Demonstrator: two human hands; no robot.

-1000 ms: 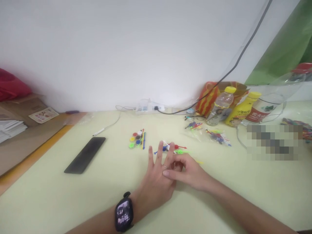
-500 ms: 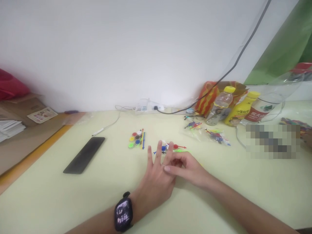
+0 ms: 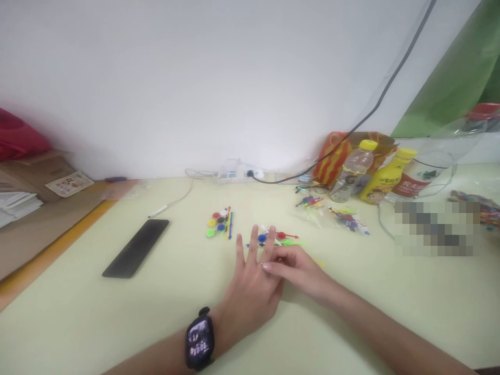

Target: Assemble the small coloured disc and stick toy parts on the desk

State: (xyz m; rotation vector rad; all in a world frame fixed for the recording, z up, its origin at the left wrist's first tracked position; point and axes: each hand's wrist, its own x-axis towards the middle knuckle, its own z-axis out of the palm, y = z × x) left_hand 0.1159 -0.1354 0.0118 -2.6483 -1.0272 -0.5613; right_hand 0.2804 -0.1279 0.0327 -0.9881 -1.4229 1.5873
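My left hand (image 3: 250, 291) lies flat on the pale yellow table (image 3: 97, 323), fingers stretched out and apart, a black smartwatch (image 3: 199, 341) on its wrist. A thin ring (image 3: 261, 264) sits on one of its fingers. My right hand (image 3: 302, 271) reaches in from the right, its thumb and fingers pinched around that finger at the ring. Just beyond the fingertips lie small coloured plastic sticks and discs (image 3: 284, 238). A second cluster of coloured discs and sticks (image 3: 219, 224) lies a little farther left.
A black phone (image 3: 136, 247) lies to the left. Two small bags of coloured pieces (image 3: 347, 217), a clear bottle (image 3: 353, 169) and a yellow bottle (image 3: 385, 177) stand at the back right. A power strip (image 3: 238, 172) with cables runs along the wall. A cardboard box (image 3: 35, 172) sits far left.
My right hand's pinch has shifted slightly along the left hand's finger near the ring. The left hand has barely moved.
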